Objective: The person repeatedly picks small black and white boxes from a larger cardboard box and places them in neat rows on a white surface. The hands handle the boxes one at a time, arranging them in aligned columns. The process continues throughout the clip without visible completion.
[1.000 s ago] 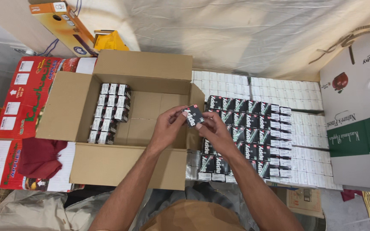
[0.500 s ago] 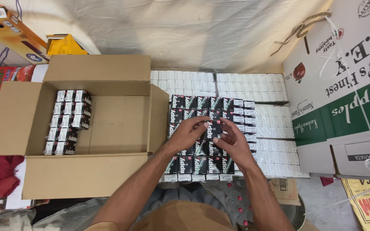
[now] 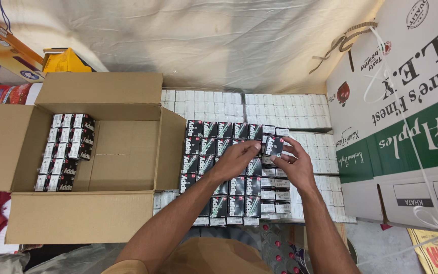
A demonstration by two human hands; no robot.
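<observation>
Hands meet over a stack of small black packets in the head view, the only one I have from my remote seat. My left hand (image 3: 238, 158) and right hand (image 3: 291, 163) both close their fingertips on one small black packet (image 3: 272, 146), held between them just above the block of black packets (image 3: 219, 167) laid in rows to the right of the open cardboard box (image 3: 122, 152). The left pinches the packet's left edge, the right its right edge; both forearms reach in from the near edge of the scene.

Rows of packed black packets (image 3: 64, 152) already stand against the box's left inner wall, and the rest of its floor is bare cardboard. White flat cartons (image 3: 259, 106) lie in tight rows under and beyond the black block, running to the far side. A large white-and-green fruit carton (image 3: 406, 132) stands at the right, with white strapping cord (image 3: 396, 101) hanging across it. A pale cloth backdrop (image 3: 204, 40) covers the far side, and a yellow object (image 3: 64, 61) sits at the far left behind the box flap.
</observation>
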